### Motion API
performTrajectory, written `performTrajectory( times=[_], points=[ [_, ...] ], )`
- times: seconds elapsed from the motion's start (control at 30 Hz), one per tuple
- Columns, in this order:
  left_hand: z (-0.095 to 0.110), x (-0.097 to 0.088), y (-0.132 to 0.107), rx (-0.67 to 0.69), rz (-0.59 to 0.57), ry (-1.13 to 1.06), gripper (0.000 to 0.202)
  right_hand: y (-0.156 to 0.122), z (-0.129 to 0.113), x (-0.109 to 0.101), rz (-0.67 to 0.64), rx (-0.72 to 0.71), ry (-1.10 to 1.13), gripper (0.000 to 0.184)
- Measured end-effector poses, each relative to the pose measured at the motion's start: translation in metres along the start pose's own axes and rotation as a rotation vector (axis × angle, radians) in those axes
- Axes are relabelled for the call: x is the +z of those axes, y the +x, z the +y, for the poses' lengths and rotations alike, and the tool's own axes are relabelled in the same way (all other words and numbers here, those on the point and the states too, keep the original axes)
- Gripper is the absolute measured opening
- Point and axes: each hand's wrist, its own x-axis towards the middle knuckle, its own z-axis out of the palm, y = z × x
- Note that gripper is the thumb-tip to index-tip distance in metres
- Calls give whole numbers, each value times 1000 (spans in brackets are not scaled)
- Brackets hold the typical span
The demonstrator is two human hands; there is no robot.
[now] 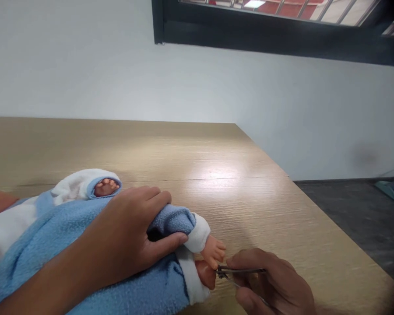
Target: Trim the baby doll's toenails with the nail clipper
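Head view. One baby doll (52,227), dressed in a blue fleece suit with white cuffs, lies on its back across the near left part of a wooden counter (184,157), legs pointing right.

Two hands are shown, both the person's own. The left hand (128,236) is closed around the doll's upper leg, fingers over the top of the blue fabric and thumb pressed beneath, just short of the white cuff. The right hand (272,284), at the bottom edge, pinches one metal nail clipper (239,272) between thumb and fingers. The clipper's tip meets the toes of the upper foot (213,251).

Two bare doll feet are visible: the upper one, and a lower foot (206,274) just beneath it, close to the clipper's tip. One small doll hand (107,187) shows inside a blue and white sleeve, farther back on the counter.

Behind the counter stand a pale wall (85,65) and one dark window frame (282,39). A dark floor (357,218) lies to the right, with a teal object (392,188) too cropped to identify.
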Motion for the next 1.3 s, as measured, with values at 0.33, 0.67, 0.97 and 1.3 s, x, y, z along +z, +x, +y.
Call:
performTrajectory(
  times=[0.33, 0.67, 0.97, 1.3],
  points=[
    [0, -2, -1, 12, 1, -12, 37, 1, 0, 0, -48, 119, 80, 51],
    [-2, 0, -2, 43, 32, -6, 37, -4, 11, 7, -106, 115, 194, 27],
    [0, -1, -3, 32, 32, -5, 35, -5, 2, 3, -121, 177, 223, 28],
    [-1, -3, -1, 31, 20, -25, 36, 0, 4, 5, -84, 163, 186, 34]
  ],
)
